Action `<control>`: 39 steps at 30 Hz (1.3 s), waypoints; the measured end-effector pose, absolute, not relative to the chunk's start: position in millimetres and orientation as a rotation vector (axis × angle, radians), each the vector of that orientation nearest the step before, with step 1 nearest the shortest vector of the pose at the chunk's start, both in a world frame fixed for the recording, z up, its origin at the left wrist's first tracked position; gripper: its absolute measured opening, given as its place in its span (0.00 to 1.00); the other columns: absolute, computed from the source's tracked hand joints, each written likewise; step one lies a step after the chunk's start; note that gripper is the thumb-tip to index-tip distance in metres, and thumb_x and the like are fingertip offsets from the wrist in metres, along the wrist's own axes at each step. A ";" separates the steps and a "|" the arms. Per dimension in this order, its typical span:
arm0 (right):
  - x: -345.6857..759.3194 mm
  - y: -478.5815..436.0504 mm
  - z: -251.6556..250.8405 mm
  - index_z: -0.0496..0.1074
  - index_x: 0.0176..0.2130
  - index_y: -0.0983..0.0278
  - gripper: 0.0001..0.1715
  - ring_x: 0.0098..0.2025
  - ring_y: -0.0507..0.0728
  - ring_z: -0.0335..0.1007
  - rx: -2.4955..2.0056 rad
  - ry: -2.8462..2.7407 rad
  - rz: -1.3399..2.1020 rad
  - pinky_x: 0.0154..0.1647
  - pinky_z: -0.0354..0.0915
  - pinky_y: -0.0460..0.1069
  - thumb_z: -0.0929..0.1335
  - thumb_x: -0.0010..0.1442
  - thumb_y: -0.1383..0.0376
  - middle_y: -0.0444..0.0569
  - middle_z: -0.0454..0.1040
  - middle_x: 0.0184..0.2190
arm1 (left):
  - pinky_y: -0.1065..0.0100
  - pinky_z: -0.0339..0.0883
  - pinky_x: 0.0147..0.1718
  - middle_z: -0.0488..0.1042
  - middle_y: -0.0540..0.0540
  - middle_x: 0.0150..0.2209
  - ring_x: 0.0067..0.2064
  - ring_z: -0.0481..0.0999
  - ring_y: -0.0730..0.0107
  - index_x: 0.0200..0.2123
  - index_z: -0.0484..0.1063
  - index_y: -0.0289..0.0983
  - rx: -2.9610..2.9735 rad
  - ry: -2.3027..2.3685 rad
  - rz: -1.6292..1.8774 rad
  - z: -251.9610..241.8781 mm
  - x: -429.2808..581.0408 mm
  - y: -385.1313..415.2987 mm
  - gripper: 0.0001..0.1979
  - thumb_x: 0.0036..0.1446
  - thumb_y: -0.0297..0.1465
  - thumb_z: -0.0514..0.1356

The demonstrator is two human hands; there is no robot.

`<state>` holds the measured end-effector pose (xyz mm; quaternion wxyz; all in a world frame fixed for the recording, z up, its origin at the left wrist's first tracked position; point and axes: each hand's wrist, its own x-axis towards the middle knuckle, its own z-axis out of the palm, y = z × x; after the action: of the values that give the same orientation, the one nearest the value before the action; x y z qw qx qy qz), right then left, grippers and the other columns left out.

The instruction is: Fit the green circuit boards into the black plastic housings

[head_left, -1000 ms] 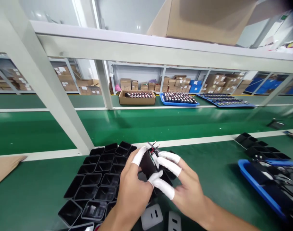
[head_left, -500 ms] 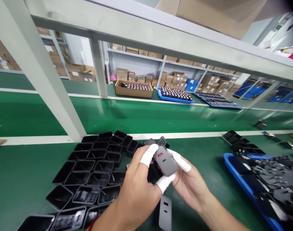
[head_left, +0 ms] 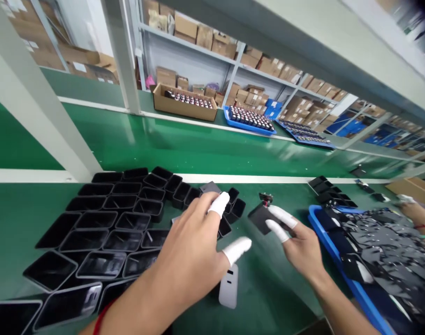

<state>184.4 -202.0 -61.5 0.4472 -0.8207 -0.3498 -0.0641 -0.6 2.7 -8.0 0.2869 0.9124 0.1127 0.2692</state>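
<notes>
My left hand (head_left: 194,251) hovers open over the green bench, white cots on thumb and forefinger, nothing in it. It is just above the right edge of a cluster of black open-topped plastic shells (head_left: 121,223). My right hand (head_left: 299,242) pinches a small dark charger part (head_left: 261,216) with red wires at its top, held a little above the mat. A grey faceplate with two slots (head_left: 229,285) lies flat on the bench below my left thumb.
A blue tray (head_left: 338,260) full of black parts sits at right, with more black shells (head_left: 329,190) behind it. Another person's hand (head_left: 414,211) reaches in at far right. Beyond the conveyor belt (head_left: 198,149) stand a cardboard box (head_left: 184,104) and blue trays (head_left: 250,123).
My hands have separated: the left let go and opened over the shells, while the right carried the dark part off to the right. The view tilted down and leftward.
</notes>
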 end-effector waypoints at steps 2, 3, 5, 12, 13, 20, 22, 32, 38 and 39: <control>197.5 -219.6 -70.3 0.77 0.54 0.59 0.24 0.56 0.70 0.72 -2.164 -0.868 -0.387 0.62 0.65 0.65 0.72 0.61 0.53 0.54 0.77 0.52 | 0.45 0.75 0.50 0.70 0.35 0.56 0.55 0.73 0.44 0.59 0.64 0.30 2.456 0.337 0.773 -7.8 -0.6 6.5 0.27 0.61 0.36 0.61; 201.5 -225.1 -75.9 0.76 0.55 0.59 0.25 0.57 0.70 0.71 -2.182 -0.841 -0.476 0.63 0.63 0.65 0.71 0.62 0.53 0.54 0.75 0.54 | 0.46 0.75 0.50 0.71 0.35 0.55 0.55 0.73 0.44 0.59 0.65 0.30 2.465 0.347 0.802 -8.2 -0.3 7.7 0.25 0.62 0.36 0.60; 205.5 -230.1 -89.0 0.76 0.55 0.60 0.25 0.59 0.71 0.68 -2.164 -0.812 -0.507 0.65 0.60 0.67 0.72 0.61 0.53 0.56 0.74 0.56 | 0.48 0.76 0.47 0.72 0.36 0.54 0.53 0.74 0.45 0.58 0.66 0.30 2.482 0.353 0.842 -9.7 0.7 8.8 0.23 0.63 0.35 0.59; 214.1 -219.2 -98.4 0.79 0.49 0.63 0.27 0.57 0.72 0.71 -2.061 -0.730 -0.064 0.62 0.64 0.67 0.76 0.55 0.51 0.58 0.75 0.53 | 0.51 0.78 0.33 0.77 0.37 0.45 0.41 0.79 0.47 0.43 0.75 0.33 2.548 0.335 0.825 -15.2 4.5 4.9 0.11 0.58 0.28 0.57; 213.8 -216.2 -92.2 0.77 0.52 0.64 0.28 0.55 0.71 0.73 -2.023 -0.677 -0.045 0.60 0.67 0.68 0.74 0.58 0.51 0.58 0.76 0.51 | 0.51 0.78 0.33 0.77 0.38 0.44 0.40 0.79 0.47 0.44 0.75 0.33 2.547 0.333 0.836 -15.9 4.7 4.5 0.12 0.58 0.29 0.57; 182.4 -178.1 -50.1 0.79 0.46 0.58 0.16 0.46 0.59 0.79 -1.282 -0.308 0.382 0.46 0.79 0.53 0.75 0.59 0.57 0.50 0.79 0.49 | 0.52 0.75 0.35 0.78 0.41 0.43 0.41 0.79 0.48 0.45 0.74 0.36 2.541 0.328 0.892 -24.7 5.5 7.4 0.14 0.62 0.35 0.54; 173.4 -168.4 -44.3 0.80 0.44 0.60 0.16 0.41 0.58 0.81 -1.131 -0.227 0.509 0.42 0.79 0.48 0.78 0.54 0.62 0.51 0.80 0.47 | 0.56 0.73 0.31 0.78 0.41 0.43 0.40 0.79 0.49 0.45 0.75 0.37 2.547 0.339 0.877 -28.3 5.4 9.4 0.14 0.63 0.37 0.54; 162.5 -149.8 -37.5 0.82 0.41 0.63 0.19 0.33 0.61 0.82 -1.042 -0.167 0.731 0.33 0.79 0.45 0.82 0.47 0.67 0.54 0.82 0.41 | 0.51 0.75 0.33 0.75 0.42 0.38 0.37 0.76 0.53 0.42 0.76 0.37 2.619 0.330 0.685 -18.2 0.9 11.3 0.14 0.63 0.29 0.50; 168.7 -139.0 -39.1 0.81 0.42 0.65 0.21 0.33 0.62 0.82 -1.063 -0.167 0.766 0.33 0.79 0.46 0.82 0.48 0.64 0.56 0.81 0.40 | 0.46 0.77 0.35 0.76 0.42 0.36 0.37 0.78 0.51 0.43 0.76 0.35 2.585 0.308 0.717 -20.3 2.1 13.3 0.13 0.63 0.28 0.51; 170.4 -137.0 -39.5 0.81 0.42 0.66 0.21 0.34 0.62 0.82 -1.069 -0.172 0.775 0.33 0.79 0.46 0.81 0.48 0.63 0.57 0.81 0.40 | 0.46 0.77 0.34 0.76 0.42 0.36 0.37 0.78 0.51 0.44 0.75 0.34 2.582 0.306 0.717 -20.8 2.3 13.5 0.13 0.63 0.28 0.52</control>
<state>170.4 -137.0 -39.5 0.7866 -0.4957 -0.0797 0.3595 2.3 13.5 -20.8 0.2202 0.9338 0.1107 0.2595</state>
